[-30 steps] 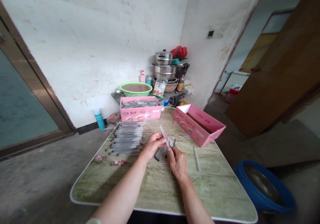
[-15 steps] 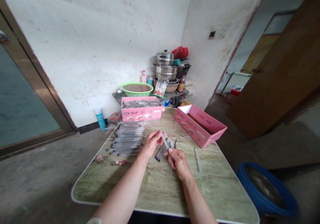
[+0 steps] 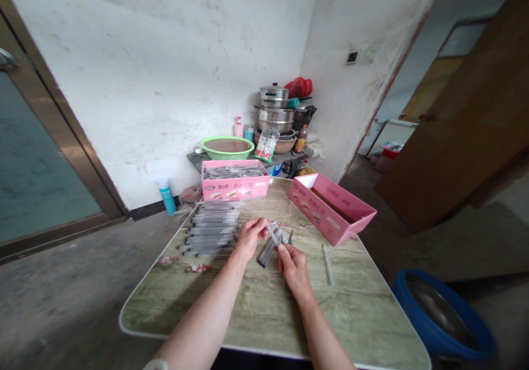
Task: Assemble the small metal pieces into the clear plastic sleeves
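Observation:
Between my two hands is a slim translucent pen (image 3: pixel 271 233), slanted over the middle of the table. My left hand (image 3: pixel 250 237) pinches its upper end, and my right hand (image 3: pixel 292 261) grips the lower end with thumb and fingers. Right beneath lies a small pile of grey pens (image 3: pixel 265 254) with dark ends, partly covered by my hands. A broad row of similar pens (image 3: pixel 212 229) is laid out left of my left hand. To the right of my right hand, a single pale translucent tube (image 3: pixel 328 265) rests on the tabletop.
A pink box (image 3: pixel 235 188) full of pens stands at the table's back. Another pink box (image 3: pixel 320 216) sits angled at the right edge. Behind are a green basin (image 3: pixel 227 154) and stacked pots (image 3: pixel 274 118). A blue tub (image 3: pixel 479 331) stands on the floor at right.
Both hands keep hold of the pen in nearly the same place. The right fingers have closed in a little around its lower end; the view has shifted very slightly.

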### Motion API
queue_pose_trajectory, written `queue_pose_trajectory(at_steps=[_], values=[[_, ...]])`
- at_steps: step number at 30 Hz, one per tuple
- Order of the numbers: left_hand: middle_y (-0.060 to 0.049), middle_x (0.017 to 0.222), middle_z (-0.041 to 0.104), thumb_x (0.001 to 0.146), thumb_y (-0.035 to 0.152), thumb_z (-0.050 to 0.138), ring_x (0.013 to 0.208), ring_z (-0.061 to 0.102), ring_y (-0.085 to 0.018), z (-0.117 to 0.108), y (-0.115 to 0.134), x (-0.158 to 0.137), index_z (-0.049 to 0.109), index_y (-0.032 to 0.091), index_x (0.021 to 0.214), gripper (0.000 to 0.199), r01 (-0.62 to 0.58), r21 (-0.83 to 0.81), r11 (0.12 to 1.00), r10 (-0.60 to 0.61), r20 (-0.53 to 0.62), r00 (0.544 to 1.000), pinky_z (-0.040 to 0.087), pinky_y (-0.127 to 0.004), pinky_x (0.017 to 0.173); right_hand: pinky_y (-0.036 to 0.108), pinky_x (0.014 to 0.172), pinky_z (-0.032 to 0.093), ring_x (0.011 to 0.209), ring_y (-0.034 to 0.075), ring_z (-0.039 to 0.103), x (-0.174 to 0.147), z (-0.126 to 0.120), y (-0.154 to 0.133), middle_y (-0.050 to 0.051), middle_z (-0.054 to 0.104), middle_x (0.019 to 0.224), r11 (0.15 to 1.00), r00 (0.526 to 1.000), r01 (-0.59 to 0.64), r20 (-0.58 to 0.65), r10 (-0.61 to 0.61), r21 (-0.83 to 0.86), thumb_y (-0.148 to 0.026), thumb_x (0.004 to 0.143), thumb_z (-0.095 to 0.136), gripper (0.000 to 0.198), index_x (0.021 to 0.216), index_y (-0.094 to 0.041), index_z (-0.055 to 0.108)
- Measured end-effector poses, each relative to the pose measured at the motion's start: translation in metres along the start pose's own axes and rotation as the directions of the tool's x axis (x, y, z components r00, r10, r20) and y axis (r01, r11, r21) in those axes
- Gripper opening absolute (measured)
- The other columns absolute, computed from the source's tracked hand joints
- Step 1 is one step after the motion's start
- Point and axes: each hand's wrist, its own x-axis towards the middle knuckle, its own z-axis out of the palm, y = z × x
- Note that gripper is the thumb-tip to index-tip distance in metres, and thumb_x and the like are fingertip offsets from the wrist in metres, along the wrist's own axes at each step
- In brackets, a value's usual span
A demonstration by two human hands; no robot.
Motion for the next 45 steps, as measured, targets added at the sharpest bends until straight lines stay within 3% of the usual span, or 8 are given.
queue_pose_trajectory(at_steps=[5, 14, 19, 24, 28, 33, 41, 45], values=[[0.000, 0.058, 0.055, 0.071, 0.044, 0.074, 0.049, 0.045, -0.006, 0.003, -0.001, -0.001, 0.069, 0.010, 0.078, 0.035, 0.005, 0.003, 1.000, -0.006, 0.020, 1.000, 0.035, -0.019, 0.047, 0.021, 0.038, 0.019, 0.034, 0.008, 0.025, 0.005, -0.001, 0.002, -0.007, 0.038, 0.040, 0.968, 0.979, -0.158, 0.162, 0.127, 0.197, -0.056, 0.092, 0.040, 0.049, 0.083, -0.014, 0.063], [0.001, 0.054, 0.055, 0.070, 0.046, 0.074, 0.045, 0.046, -0.007, 0.005, -0.007, -0.003, 0.067, 0.010, 0.071, 0.037, -0.026, 0.069, 0.997, 0.034, -0.115, 0.993, 0.036, -0.020, 0.044, 0.025, 0.053, 0.027, 0.052, 0.014, 0.050, -0.004, 0.003, -0.001, 0.005, 0.058, 0.061, 0.842, 0.980, 0.149, -0.038, -0.197, -0.518, -0.037, 0.095, 0.036, 0.038, 0.078, -0.017, 0.063], [0.001, 0.056, 0.055, 0.070, 0.044, 0.075, 0.047, 0.046, -0.007, 0.005, -0.002, -0.002, 0.068, 0.010, 0.074, 0.035, -0.006, 0.011, 1.000, 0.007, -0.025, 1.000, 0.038, -0.020, 0.046, 0.023, 0.048, 0.028, 0.046, 0.011, 0.042, 0.001, 0.001, -0.002, -0.001, 0.049, 0.050, 0.997, 1.000, 0.007, 0.011, -0.006, -0.072, -0.049, 0.094, 0.040, 0.044, 0.070, -0.017, 0.060], [0.001, 0.057, 0.055, 0.071, 0.044, 0.075, 0.048, 0.046, -0.007, 0.005, -0.004, -0.001, 0.068, 0.010, 0.075, 0.035, -0.001, 0.022, 1.000, 0.001, 0.020, 1.000, 0.036, -0.019, 0.045, 0.022, 0.040, 0.019, 0.035, 0.009, 0.023, 0.006, 0.000, 0.002, -0.008, 0.035, 0.040, 0.962, 0.980, -0.172, 0.134, 0.145, 0.214, -0.055, 0.092, 0.040, 0.047, 0.082, -0.015, 0.062], [0.000, 0.055, 0.055, 0.069, 0.045, 0.075, 0.046, 0.045, -0.007, 0.007, -0.008, -0.002, 0.067, 0.010, 0.072, 0.036, -0.011, 0.046, 0.999, 0.013, -0.049, 0.999, 0.036, -0.019, 0.043, 0.023, 0.047, 0.025, 0.044, 0.011, 0.039, 0.003, 0.002, -0.001, -0.002, 0.046, 0.049, 0.995, 1.000, 0.030, 0.006, -0.030, -0.097, -0.049, 0.093, 0.040, 0.044, 0.071, -0.017, 0.060], [0.000, 0.053, 0.055, 0.066, 0.045, 0.077, 0.044, 0.046, -0.008, 0.009, -0.008, -0.004, 0.066, 0.010, 0.070, 0.037, -0.008, 0.063, 0.998, 0.017, -0.144, 0.989, 0.037, -0.020, 0.043, 0.025, 0.053, 0.028, 0.051, 0.014, 0.050, -0.003, 0.006, -0.004, 0.005, 0.059, 0.060, 0.833, 0.981, 0.116, -0.068, -0.180, -0.541, -0.040, 0.095, 0.035, 0.042, 0.077, -0.017, 0.065], [0.000, 0.058, 0.056, 0.070, 0.047, 0.075, 0.048, 0.047, -0.007, 0.008, -0.004, -0.003, 0.069, 0.010, 0.077, 0.038, 0.003, 0.049, 0.999, -0.004, 0.019, 1.000, 0.038, -0.020, 0.047, 0.023, 0.040, 0.024, 0.036, 0.009, 0.029, 0.004, 0.003, -0.001, -0.006, 0.040, 0.041, 0.963, 0.984, -0.163, 0.103, 0.143, 0.213, -0.059, 0.091, 0.038, 0.053, 0.080, -0.015, 0.065], [0.000, 0.057, 0.056, 0.071, 0.046, 0.074, 0.048, 0.047, -0.007, 0.011, -0.005, -0.004, 0.069, 0.010, 0.077, 0.037, -0.003, 0.064, 0.998, 0.002, 0.014, 1.000, 0.037, -0.020, 0.046, 0.022, 0.040, 0.021, 0.036, 0.008, 0.026, 0.006, 0.002, -0.001, -0.007, 0.038, 0.042, 0.976, 0.989, -0.130, 0.096, 0.114, 0.175, -0.057, 0.090, 0.041, 0.049, 0.078, -0.016, 0.064]])
